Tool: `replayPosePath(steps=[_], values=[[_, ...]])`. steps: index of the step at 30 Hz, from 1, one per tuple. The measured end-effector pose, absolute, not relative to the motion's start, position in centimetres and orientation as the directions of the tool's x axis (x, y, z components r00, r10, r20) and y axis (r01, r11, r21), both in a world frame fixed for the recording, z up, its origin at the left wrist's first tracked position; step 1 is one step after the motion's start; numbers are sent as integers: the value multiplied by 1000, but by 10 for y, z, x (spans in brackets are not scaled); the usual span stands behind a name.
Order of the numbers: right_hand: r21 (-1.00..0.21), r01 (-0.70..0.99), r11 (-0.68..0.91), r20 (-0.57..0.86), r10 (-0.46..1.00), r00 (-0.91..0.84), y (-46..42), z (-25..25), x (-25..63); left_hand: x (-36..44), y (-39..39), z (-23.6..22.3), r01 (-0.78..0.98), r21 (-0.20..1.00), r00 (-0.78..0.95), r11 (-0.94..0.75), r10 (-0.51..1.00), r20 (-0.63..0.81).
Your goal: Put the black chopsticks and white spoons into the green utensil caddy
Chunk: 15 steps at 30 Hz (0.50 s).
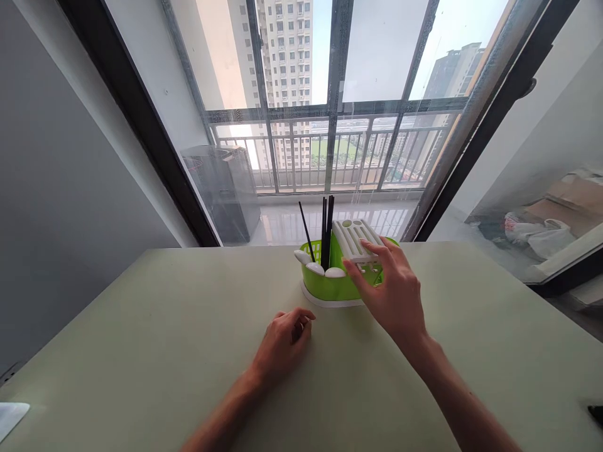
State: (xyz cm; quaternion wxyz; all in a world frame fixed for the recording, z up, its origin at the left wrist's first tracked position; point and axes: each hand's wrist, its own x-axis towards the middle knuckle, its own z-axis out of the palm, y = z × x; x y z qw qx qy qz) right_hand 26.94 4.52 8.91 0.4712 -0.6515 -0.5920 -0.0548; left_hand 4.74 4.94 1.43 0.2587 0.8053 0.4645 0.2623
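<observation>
Two hands of yours were in frame. Yr R hand, right of ctr, had the white slotted rack pinched btwn thumb & fingers, tilted over the right part of the green caddy, just right of ctr. Yr L hand, lower ctr, curled loosely, holding nothing visible. Black sticks stood in the caddy's left part.

Chopsticks stand in the caddy, left of the rack.
</observation>
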Motion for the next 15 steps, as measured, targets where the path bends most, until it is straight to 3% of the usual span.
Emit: replayPosePath(steps=[8, 15], values=[[-556, 809, 191, 627, 735, 258, 39, 89, 254, 46, 48, 12, 627, 618, 450, -475, 868, 211], [-535, 813, 230, 578, 802, 154, 21, 103, 231, 49, 42, 11, 524, 509, 641, -682, 710, 292]])
